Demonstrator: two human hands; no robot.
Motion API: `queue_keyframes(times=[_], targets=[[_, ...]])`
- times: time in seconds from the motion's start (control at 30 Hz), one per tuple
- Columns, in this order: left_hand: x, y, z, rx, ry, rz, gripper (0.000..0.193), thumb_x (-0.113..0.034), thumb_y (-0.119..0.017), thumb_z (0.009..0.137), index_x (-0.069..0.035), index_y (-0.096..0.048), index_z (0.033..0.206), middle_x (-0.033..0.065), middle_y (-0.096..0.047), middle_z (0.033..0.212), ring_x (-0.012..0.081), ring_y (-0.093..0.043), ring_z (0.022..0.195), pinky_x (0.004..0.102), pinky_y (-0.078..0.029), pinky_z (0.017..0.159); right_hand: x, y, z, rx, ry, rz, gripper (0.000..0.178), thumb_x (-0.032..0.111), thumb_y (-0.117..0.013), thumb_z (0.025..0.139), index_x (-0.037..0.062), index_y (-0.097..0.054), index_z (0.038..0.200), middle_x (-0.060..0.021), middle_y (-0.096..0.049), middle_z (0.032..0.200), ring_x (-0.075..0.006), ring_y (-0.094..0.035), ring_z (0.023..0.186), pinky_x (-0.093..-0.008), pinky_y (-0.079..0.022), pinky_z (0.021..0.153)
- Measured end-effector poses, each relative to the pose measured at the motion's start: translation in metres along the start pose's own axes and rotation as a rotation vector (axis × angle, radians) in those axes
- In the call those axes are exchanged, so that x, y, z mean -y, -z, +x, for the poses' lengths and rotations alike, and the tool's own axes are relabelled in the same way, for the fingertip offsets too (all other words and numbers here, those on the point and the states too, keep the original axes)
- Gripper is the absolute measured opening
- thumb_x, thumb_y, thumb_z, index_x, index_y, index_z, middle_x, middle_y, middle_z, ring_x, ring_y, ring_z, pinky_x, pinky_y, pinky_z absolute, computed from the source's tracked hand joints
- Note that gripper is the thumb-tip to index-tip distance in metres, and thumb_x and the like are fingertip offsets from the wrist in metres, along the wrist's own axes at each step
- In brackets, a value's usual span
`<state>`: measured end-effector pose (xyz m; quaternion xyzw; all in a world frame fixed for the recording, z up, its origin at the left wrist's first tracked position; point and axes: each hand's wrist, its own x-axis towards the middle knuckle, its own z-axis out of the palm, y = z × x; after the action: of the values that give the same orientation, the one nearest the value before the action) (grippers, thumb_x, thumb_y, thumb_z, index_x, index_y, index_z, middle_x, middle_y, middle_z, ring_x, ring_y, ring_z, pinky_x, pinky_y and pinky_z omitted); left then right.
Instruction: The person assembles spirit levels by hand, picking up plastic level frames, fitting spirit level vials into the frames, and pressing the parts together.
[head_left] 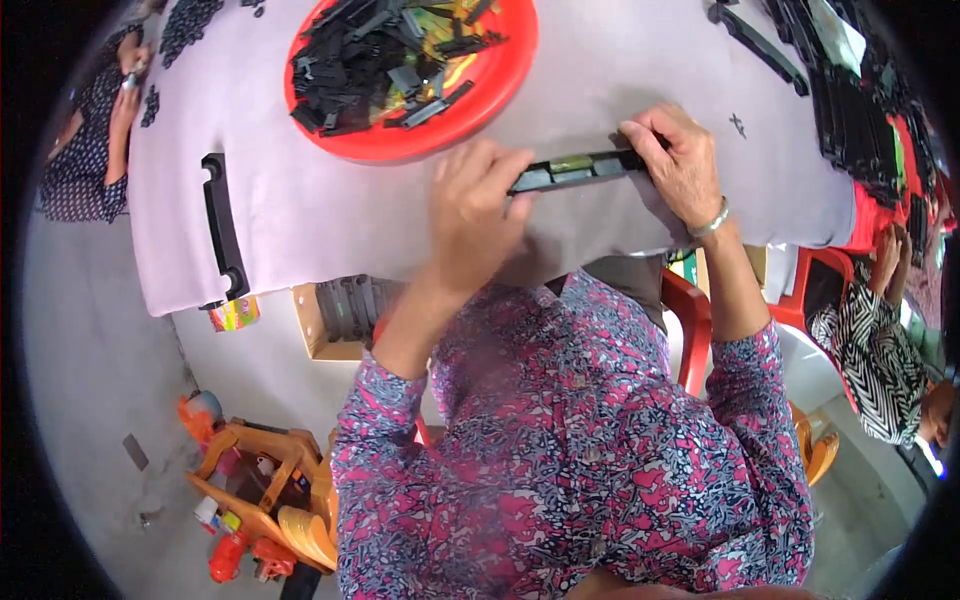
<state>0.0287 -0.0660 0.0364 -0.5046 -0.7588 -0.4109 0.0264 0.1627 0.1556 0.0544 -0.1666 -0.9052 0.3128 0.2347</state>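
A long black plastic strip-shaped part, with lighter grey inner faces, spans the gap between my two hands above the cloth-covered table. My left hand, slightly blurred, pinches its left end between thumb and fingers. At the other end my right hand grips it with thumb and curled forefinger; a bracelet circles that wrist. Just beyond my hands sits a red round tray heaped with small black plastic pieces. Another long black part with rounded notched ends lies by itself to the left.
Many black strips are stacked at the right edge, near one more loose strip. Small black pieces lie far left. Other people sit at both sides. Below stand a cardboard box of dark parts and a wooden chair.
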Motion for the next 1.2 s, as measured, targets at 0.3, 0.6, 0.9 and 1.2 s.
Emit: queue_keyframes(times=[0.3,0.6,0.9,1.2], targets=[[0.007,-0.003,-0.003,-0.045,-0.004,-0.109,0.040,-0.008,-0.083,0.069,-0.003,-0.071,0.107,0.0100,-0.063,0.096,0.0308,-0.061,0.091,0.0425,-0.047,0.082,0.036,-0.021,0.063,0.107,0.216,0.219,0.010,0.008,-0.070,0.091,0.0026,-0.072,0.098,-0.0065,-0.068,0.078,-0.0122,-0.062,0.070,-0.0273,-0.051,0.068],[0.008,-0.020,-0.008,-0.068,-0.034,-0.174,0.041,-0.011,-0.080,0.070,-0.007,-0.069,0.109,0.0070,-0.061,0.099,0.0283,-0.060,0.098,0.0432,-0.044,0.086,0.048,-0.069,0.118,0.450,0.605,-0.144,0.018,0.002,-0.067,0.084,0.0035,-0.069,0.102,-0.0105,-0.066,0.095,-0.0324,-0.063,0.089,-0.0421,-0.053,0.081],[0.006,-0.023,-0.009,-0.067,-0.032,-0.147,0.041,-0.012,-0.081,0.071,-0.004,-0.071,0.110,0.0088,-0.065,0.099,0.0306,-0.062,0.095,0.0435,-0.047,0.084,0.053,-0.062,0.146,0.738,0.732,-0.116,0.011,0.013,-0.070,0.081,0.0028,-0.074,0.086,-0.0136,-0.071,0.074,-0.0246,-0.071,0.073,-0.0372,-0.055,0.069],[0.012,-0.026,-0.009,-0.070,-0.066,-0.142,0.042,-0.012,-0.082,0.071,-0.003,-0.070,0.111,0.0099,-0.063,0.096,0.0321,-0.061,0.093,0.0433,-0.047,0.084,0.049,-0.048,0.130,0.763,0.580,-0.038,0.016,0.008,-0.075,0.077,0.0037,-0.071,0.092,-0.0141,-0.072,0.092,-0.0331,-0.069,0.088,-0.0412,-0.055,0.078]])
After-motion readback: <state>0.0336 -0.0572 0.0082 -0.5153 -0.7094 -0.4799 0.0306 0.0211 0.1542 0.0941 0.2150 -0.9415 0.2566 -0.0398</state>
